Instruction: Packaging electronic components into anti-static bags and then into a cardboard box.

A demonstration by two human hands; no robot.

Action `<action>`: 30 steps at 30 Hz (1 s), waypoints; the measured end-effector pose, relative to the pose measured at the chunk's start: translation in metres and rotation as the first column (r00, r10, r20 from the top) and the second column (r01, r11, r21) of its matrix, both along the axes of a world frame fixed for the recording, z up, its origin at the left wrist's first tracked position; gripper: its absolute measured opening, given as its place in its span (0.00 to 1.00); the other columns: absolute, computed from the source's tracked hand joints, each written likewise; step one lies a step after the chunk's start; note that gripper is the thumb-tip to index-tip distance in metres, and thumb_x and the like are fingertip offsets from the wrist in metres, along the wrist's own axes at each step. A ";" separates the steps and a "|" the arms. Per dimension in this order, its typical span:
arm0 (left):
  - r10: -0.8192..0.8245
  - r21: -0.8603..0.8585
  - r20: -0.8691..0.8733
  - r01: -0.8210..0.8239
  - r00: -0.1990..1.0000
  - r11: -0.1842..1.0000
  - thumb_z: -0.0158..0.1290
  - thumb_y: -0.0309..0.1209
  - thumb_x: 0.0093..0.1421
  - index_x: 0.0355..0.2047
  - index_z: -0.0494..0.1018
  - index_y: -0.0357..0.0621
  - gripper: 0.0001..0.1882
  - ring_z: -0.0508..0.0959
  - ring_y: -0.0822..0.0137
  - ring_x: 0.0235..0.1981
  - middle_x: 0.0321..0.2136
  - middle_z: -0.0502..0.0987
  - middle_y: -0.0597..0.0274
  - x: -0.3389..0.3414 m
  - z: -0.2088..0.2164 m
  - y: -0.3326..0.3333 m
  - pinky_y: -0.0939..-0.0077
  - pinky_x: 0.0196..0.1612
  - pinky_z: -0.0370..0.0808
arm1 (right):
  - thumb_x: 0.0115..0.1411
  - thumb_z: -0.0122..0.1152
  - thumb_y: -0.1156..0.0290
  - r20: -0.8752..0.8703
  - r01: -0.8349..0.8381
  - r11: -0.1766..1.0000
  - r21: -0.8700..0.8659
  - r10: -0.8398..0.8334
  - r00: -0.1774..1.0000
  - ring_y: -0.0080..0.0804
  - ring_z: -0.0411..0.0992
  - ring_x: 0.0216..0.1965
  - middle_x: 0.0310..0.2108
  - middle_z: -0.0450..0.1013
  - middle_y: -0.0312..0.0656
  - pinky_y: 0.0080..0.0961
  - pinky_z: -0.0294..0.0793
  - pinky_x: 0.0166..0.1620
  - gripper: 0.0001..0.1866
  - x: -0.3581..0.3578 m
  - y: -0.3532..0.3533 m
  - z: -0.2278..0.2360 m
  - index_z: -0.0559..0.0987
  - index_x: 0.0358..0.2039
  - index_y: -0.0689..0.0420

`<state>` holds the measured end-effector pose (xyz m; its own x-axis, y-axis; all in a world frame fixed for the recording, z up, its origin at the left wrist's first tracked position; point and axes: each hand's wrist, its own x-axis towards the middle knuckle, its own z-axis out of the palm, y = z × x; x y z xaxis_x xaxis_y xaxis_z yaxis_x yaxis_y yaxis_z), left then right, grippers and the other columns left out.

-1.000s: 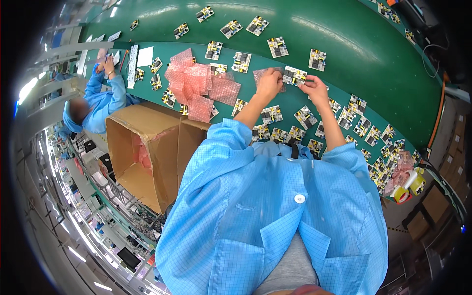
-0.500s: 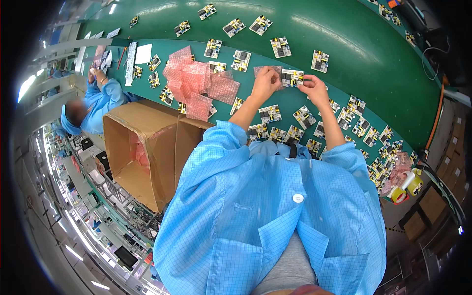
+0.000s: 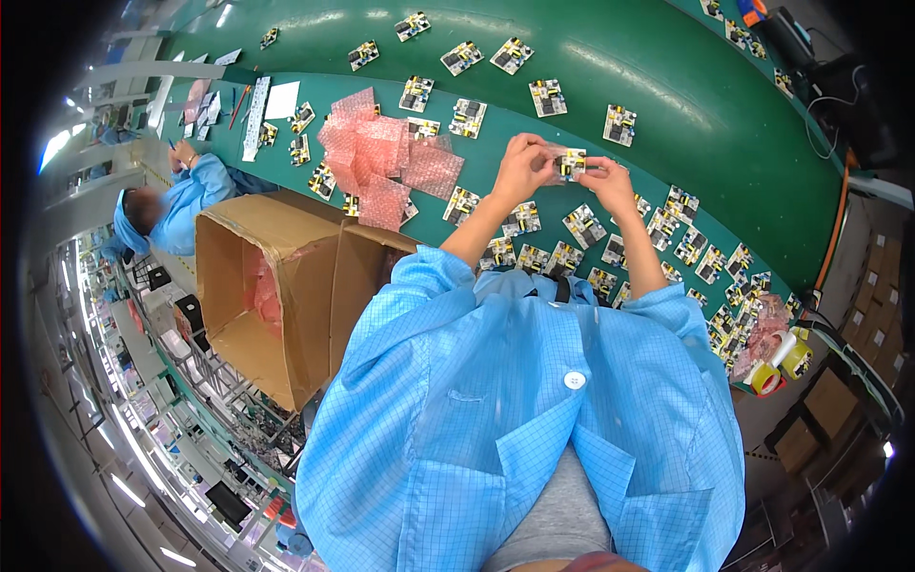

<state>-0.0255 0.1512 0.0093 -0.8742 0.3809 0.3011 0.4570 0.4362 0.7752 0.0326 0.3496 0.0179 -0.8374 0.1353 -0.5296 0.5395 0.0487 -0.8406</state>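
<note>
Right hand [image 3: 610, 183] pinches the board [image 3: 572, 166] at its right end; left hand [image 3: 524, 168] closes on a bubble bag [image 3: 560, 151] at the other, how far the board sits inside I can't tell. It's over the green table [image 3: 334, 90], more boards [image 3: 467, 118] all around, pink wrap [image 3: 367, 148] heaped leftward, a carton [image 3: 305, 238] nearer the body.

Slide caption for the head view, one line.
A circuit board held between left hand and right hand over a green bench, pink bubble wrap heaped to the left.
</note>
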 end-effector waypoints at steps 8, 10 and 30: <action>-0.022 0.052 -0.029 0.023 0.999 0.998 0.61 0.26 0.46 0.28 0.77 0.42 0.07 0.71 0.55 0.44 0.40 0.73 0.59 0.026 0.022 0.003 0.63 0.48 0.70 | 0.48 0.71 0.70 -0.015 0.028 1.000 -0.008 -0.028 1.000 0.24 0.76 0.35 0.35 0.80 0.44 0.20 0.73 0.39 0.23 0.028 -0.010 0.012 0.77 0.44 0.63; -0.001 0.030 -0.088 0.003 0.996 1.000 0.61 0.25 0.47 0.28 0.77 0.44 0.07 0.70 0.55 0.46 0.40 0.73 0.59 0.035 0.027 -0.001 0.63 0.50 0.68 | 0.48 0.72 0.70 0.044 0.174 0.983 0.049 -0.176 0.983 0.25 0.76 0.36 0.35 0.80 0.44 0.21 0.73 0.37 0.24 0.031 -0.020 0.032 0.76 0.44 0.64; 0.195 0.045 -0.111 -0.191 0.974 0.980 0.61 0.27 0.47 0.27 0.77 0.47 0.06 0.68 0.55 0.45 0.39 0.72 0.60 0.085 0.037 -0.031 0.61 0.49 0.65 | 0.50 0.71 0.64 0.028 0.314 0.943 -0.107 -0.313 0.949 0.15 0.64 0.21 0.33 0.78 0.36 0.16 0.60 0.21 0.25 0.074 -0.089 0.048 0.75 0.46 0.60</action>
